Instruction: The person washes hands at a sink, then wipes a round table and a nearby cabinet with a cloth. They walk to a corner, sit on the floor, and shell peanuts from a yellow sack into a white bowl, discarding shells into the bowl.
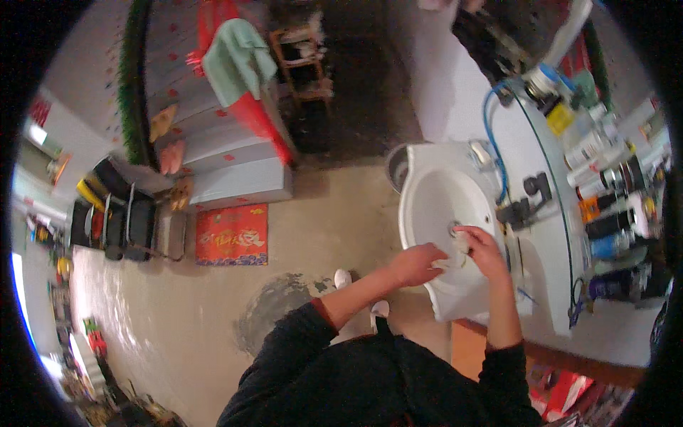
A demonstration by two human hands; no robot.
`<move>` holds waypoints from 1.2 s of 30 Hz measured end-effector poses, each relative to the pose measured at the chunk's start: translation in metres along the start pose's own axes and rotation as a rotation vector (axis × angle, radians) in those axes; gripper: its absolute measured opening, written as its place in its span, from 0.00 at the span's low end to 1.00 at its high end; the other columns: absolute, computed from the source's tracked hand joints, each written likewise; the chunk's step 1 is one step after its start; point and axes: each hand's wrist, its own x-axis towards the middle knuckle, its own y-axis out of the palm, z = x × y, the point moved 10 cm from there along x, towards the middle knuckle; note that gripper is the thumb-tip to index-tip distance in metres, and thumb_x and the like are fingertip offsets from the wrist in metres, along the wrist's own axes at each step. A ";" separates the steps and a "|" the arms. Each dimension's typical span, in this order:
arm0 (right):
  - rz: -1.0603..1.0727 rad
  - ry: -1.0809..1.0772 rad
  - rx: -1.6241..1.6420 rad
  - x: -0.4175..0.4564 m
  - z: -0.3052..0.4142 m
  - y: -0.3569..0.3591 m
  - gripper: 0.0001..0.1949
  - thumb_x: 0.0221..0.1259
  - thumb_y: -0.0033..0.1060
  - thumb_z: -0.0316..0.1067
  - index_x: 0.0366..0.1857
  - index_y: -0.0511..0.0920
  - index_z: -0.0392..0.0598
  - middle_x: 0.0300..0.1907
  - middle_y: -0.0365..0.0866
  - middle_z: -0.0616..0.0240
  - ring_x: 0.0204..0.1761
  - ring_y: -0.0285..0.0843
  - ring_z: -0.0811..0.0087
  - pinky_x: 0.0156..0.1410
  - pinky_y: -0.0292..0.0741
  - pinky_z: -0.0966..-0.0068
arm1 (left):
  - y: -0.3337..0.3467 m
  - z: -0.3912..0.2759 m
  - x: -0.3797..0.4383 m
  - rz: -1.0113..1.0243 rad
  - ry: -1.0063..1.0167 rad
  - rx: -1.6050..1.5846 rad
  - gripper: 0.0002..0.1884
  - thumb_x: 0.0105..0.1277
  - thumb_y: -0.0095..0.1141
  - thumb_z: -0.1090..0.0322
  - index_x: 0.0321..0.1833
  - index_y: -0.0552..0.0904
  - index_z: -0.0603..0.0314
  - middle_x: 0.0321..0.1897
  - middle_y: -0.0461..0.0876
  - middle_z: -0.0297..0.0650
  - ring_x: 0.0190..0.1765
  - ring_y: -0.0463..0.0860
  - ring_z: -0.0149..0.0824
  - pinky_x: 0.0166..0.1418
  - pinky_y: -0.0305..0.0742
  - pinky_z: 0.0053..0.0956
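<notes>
Both my hands are over a white ceramic washbasin [427, 197]. My right hand [484, 255] pinches a small, pale, limp thing [460, 246] between thumb and fingers, close to the metal drain [454, 228]. What that thing is, the blur does not settle. My left hand [419, 265] hovers above the basin's near side, with bent fingers turned towards the right hand. Something whitish may be at its fingertips, too blurred to make out. A dark tap [520, 211] stands at the basin's wall side.
A blue hose [496, 123] loops down behind the basin. Several bottles [592, 149] crowd a glass shelf [539, 139] on the right. A metal bucket [396, 168] stands beyond the basin. Farther left are a red mat [231, 235], tiled stairs [240, 179] and a black rack [120, 219].
</notes>
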 end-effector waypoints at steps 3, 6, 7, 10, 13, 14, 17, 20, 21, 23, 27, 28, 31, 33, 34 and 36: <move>0.008 -0.201 0.273 -0.018 0.064 0.012 0.15 0.71 0.59 0.36 0.57 0.79 0.43 0.51 0.81 0.66 0.50 0.79 0.73 0.57 0.76 0.75 | -0.054 -0.070 -0.009 -0.095 0.201 -0.347 0.18 0.67 0.61 0.64 0.60 0.81 0.53 0.54 0.82 0.44 0.47 0.85 0.42 0.51 0.81 0.36; 0.000 -0.255 0.652 0.005 0.019 0.004 0.15 0.69 0.63 0.36 0.56 0.79 0.45 0.47 0.81 0.68 0.42 0.78 0.76 0.45 0.76 0.77 | -0.056 -0.075 -0.029 0.151 0.091 -0.927 0.18 0.67 0.61 0.61 0.59 0.82 0.52 0.56 0.82 0.45 0.48 0.86 0.42 0.51 0.81 0.36; 0.041 -0.253 0.780 0.025 -0.019 -0.002 0.15 0.67 0.65 0.36 0.54 0.80 0.45 0.44 0.81 0.69 0.38 0.77 0.76 0.40 0.75 0.78 | -0.042 -0.043 -0.033 0.102 -0.089 -0.584 0.18 0.67 0.61 0.59 0.59 0.82 0.52 0.57 0.81 0.45 0.51 0.85 0.43 0.52 0.81 0.38; -0.460 0.147 0.403 0.040 -0.171 -0.091 0.14 0.63 0.70 0.37 0.49 0.80 0.45 0.36 0.80 0.69 0.34 0.74 0.76 0.36 0.72 0.80 | -0.016 0.058 -0.075 0.116 -0.263 0.636 0.20 0.69 0.58 0.53 0.60 0.82 0.52 0.61 0.79 0.46 0.58 0.81 0.47 0.56 0.79 0.43; -0.395 0.165 0.712 0.032 -0.217 -0.060 0.14 0.65 0.67 0.37 0.51 0.80 0.45 0.38 0.81 0.67 0.35 0.75 0.75 0.36 0.73 0.79 | -0.019 0.112 -0.203 0.146 -0.197 0.498 0.22 0.68 0.56 0.52 0.61 0.81 0.51 0.59 0.78 0.49 0.61 0.78 0.51 0.64 0.74 0.45; -0.383 0.161 0.699 0.027 -0.225 -0.050 0.15 0.66 0.65 0.37 0.53 0.80 0.46 0.40 0.81 0.67 0.36 0.75 0.74 0.37 0.74 0.78 | -0.031 0.139 -0.249 -0.027 -0.360 0.295 0.22 0.67 0.56 0.53 0.62 0.81 0.51 0.59 0.78 0.50 0.60 0.79 0.51 0.63 0.75 0.46; -0.349 0.144 0.675 0.032 -0.214 -0.010 0.15 0.69 0.62 0.37 0.56 0.79 0.46 0.43 0.81 0.66 0.38 0.75 0.73 0.41 0.77 0.77 | -0.050 0.213 -0.388 -0.253 -0.802 0.139 0.22 0.65 0.56 0.54 0.61 0.81 0.51 0.58 0.80 0.49 0.58 0.81 0.51 0.59 0.78 0.46; -0.305 0.169 0.682 0.041 -0.183 0.062 0.15 0.69 0.62 0.36 0.55 0.80 0.45 0.42 0.82 0.63 0.39 0.78 0.70 0.45 0.82 0.75 | -0.068 0.209 -0.504 -0.205 -1.080 0.189 0.23 0.66 0.58 0.48 0.58 0.83 0.52 0.52 0.83 0.49 0.55 0.81 0.53 0.58 0.78 0.45; -0.180 0.134 0.690 0.059 -0.168 0.091 0.15 0.69 0.61 0.36 0.56 0.79 0.44 0.45 0.82 0.62 0.43 0.79 0.68 0.50 0.82 0.72 | -0.069 0.215 -0.535 -0.246 -1.109 0.192 0.22 0.66 0.58 0.49 0.57 0.83 0.53 0.51 0.84 0.49 0.55 0.82 0.53 0.57 0.78 0.45; 0.085 0.094 0.698 0.090 -0.142 0.151 0.17 0.70 0.59 0.37 0.58 0.77 0.42 0.50 0.82 0.62 0.50 0.81 0.63 0.59 0.82 0.66 | -0.056 0.229 -0.600 -0.451 -1.119 0.131 0.21 0.65 0.60 0.51 0.56 0.83 0.54 0.52 0.84 0.49 0.54 0.82 0.54 0.57 0.78 0.46; 0.180 0.283 0.514 0.112 -0.128 0.241 0.14 0.74 0.52 0.34 0.56 0.78 0.41 0.47 0.83 0.56 0.51 0.83 0.59 0.56 0.85 0.63 | -0.005 0.231 -0.688 -0.583 -1.371 0.028 0.21 0.66 0.58 0.52 0.58 0.83 0.51 0.50 0.85 0.48 0.54 0.83 0.53 0.55 0.79 0.46; 0.270 0.298 0.444 0.115 -0.128 0.265 0.14 0.75 0.49 0.34 0.56 0.78 0.41 0.48 0.83 0.55 0.51 0.83 0.57 0.55 0.86 0.62 | 0.003 0.227 -0.696 -0.586 -1.410 0.038 0.21 0.66 0.58 0.51 0.58 0.83 0.51 0.50 0.85 0.48 0.54 0.83 0.52 0.56 0.79 0.46; 0.402 0.431 0.344 0.137 -0.140 0.333 0.12 0.73 0.54 0.33 0.54 0.79 0.40 0.47 0.83 0.58 0.50 0.84 0.60 0.55 0.86 0.65 | 0.024 0.211 -0.708 -0.808 -1.514 -0.155 0.21 0.65 0.59 0.52 0.58 0.84 0.50 0.50 0.85 0.49 0.54 0.83 0.52 0.56 0.79 0.46; 0.487 0.495 0.264 0.157 -0.158 0.387 0.12 0.74 0.51 0.32 0.55 0.78 0.40 0.47 0.82 0.55 0.50 0.83 0.60 0.55 0.86 0.64 | 0.041 0.194 -0.714 -0.920 -1.533 -0.210 0.21 0.65 0.60 0.52 0.57 0.84 0.51 0.50 0.85 0.49 0.54 0.82 0.52 0.57 0.78 0.46; 0.547 0.537 0.224 0.159 -0.167 0.422 0.12 0.74 0.50 0.32 0.55 0.77 0.40 0.47 0.82 0.54 0.49 0.83 0.60 0.55 0.86 0.64 | 0.052 0.184 -0.717 -0.981 -1.553 -0.241 0.21 0.65 0.60 0.52 0.57 0.84 0.52 0.50 0.85 0.49 0.55 0.82 0.52 0.57 0.78 0.45; 0.616 0.629 0.153 0.147 -0.181 0.494 0.12 0.75 0.48 0.31 0.55 0.75 0.40 0.46 0.81 0.54 0.48 0.83 0.59 0.54 0.87 0.64 | 0.064 0.160 -0.723 -1.028 -1.603 -0.238 0.21 0.64 0.60 0.52 0.57 0.84 0.53 0.51 0.85 0.49 0.55 0.82 0.52 0.58 0.78 0.44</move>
